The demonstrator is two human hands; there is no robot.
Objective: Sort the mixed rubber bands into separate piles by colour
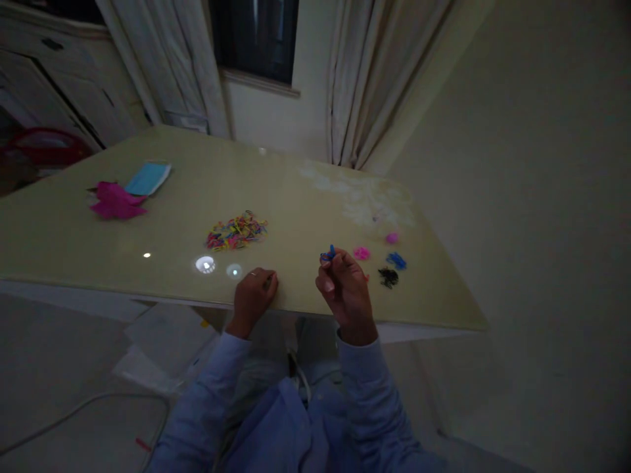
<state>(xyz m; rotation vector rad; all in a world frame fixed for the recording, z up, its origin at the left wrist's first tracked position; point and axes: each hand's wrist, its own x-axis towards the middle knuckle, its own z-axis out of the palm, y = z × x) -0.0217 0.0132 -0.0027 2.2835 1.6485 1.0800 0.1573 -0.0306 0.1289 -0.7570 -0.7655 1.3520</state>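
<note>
My right hand (345, 289) is raised a little over the near edge of the pale table (305, 197), fingers pinched on a small blue rubber band (328, 254). My left hand (254, 295) rests curled on the table edge, a ring on one finger; whether it holds anything is hidden. A mixed heap of coloured rubber bands (236, 232) lies in the middle of the table. To the right of my right hand lie small sorted clusters: pink bands (361, 253), another pink cluster (392, 238), blue bands (396, 261) and black bands (388, 277).
A magenta paper or cloth piece (117, 201) and a light blue flat item (148, 178) lie at the table's far left. Curtains (355, 85) and a dark window (256, 36) stand behind the table. A wall (532, 197) is close on the right. Papers and a cable lie on the floor.
</note>
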